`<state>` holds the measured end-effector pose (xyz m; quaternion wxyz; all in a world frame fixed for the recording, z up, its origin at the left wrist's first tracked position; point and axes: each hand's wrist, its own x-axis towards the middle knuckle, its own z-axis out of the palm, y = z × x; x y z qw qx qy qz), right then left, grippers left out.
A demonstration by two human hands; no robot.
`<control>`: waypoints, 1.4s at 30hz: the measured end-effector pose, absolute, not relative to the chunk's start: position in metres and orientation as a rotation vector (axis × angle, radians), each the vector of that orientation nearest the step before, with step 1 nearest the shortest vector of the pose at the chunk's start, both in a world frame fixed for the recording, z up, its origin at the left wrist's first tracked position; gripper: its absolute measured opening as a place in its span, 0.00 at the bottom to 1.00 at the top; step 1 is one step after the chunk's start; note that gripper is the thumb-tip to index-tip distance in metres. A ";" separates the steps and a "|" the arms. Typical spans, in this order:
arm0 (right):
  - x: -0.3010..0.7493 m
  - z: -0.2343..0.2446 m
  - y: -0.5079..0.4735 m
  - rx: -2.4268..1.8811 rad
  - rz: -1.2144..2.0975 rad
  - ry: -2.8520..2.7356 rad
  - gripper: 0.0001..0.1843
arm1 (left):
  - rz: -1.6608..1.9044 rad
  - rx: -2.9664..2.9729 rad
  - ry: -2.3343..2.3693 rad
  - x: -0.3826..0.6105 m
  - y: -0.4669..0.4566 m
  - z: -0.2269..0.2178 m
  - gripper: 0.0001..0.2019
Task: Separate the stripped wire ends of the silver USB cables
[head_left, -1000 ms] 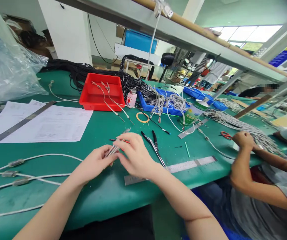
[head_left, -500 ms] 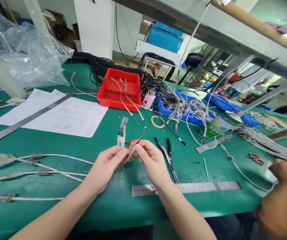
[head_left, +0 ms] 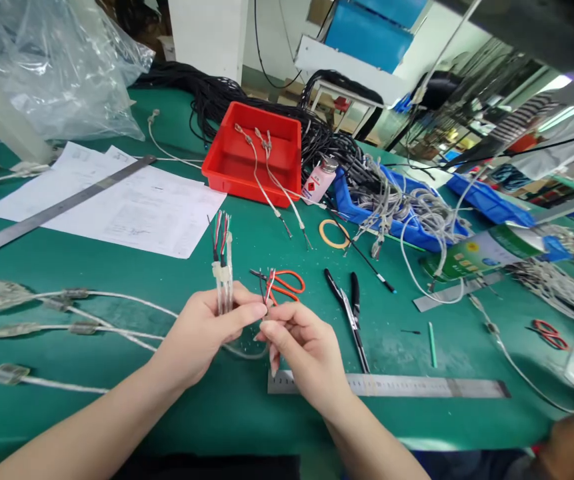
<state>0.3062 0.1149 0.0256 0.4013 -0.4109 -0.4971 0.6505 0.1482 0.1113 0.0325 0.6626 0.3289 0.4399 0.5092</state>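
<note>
– Fingers [head_left: 244,315]: state and hold?

– On the left hand [head_left: 201,333], clenched around a bundle of translucent white cable ends [head_left: 223,273], with red, black and white wires fanned upward. On the right hand [head_left: 309,353], drawn together at the base of a single loose cable end [head_left: 267,287], beside the left thumb tip; precise contact partly hidden.

– Location of the work?

– Raised just above the green tabletop [head_left: 207,427], between both hands, near a pair of orange-handled scissors [head_left: 287,291].

– Degree of completion?

– Judged partial. On the bundle, jackets removed and coloured wires laid bare. On the single end, likewise exposed and spread apart. At the wire tips, no fitting discernible; presumably unfinished there. Similarly bared: pale cables [head_left: 277,213] trailing over the rim of a red plastic tray [head_left: 247,190]. At far left, white cables with translucent rectangular blocks [head_left: 9,374]; possibly continuous with the bundle, cannot confirm.

– Markings?

– On the steel ruler [head_left: 417,385]: scale numerals, readable only near the left end. On a pink bottle with metal cap [head_left: 318,181]: red diamond symbol, lettering too small. On a green-and-white can [head_left: 497,250]: yellow sun emblem, characters illegible. On white printed sheets [head_left: 137,213], beneath a second metal rule [head_left: 71,201]: fine print, unreadable. Brands: none identified.
</note>
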 end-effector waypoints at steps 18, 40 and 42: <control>0.301 0.022 0.107 -1.087 1.831 -1.294 0.15 | 1.247 0.678 1.044 0.148 0.112 0.038 0.06; 0.296 0.017 0.105 -1.015 2.014 -1.173 0.18 | 1.205 0.658 0.956 0.145 0.110 0.038 0.03; 0.295 0.018 0.103 -1.035 1.966 -1.212 0.18 | 1.207 0.652 0.947 0.146 0.110 0.038 0.05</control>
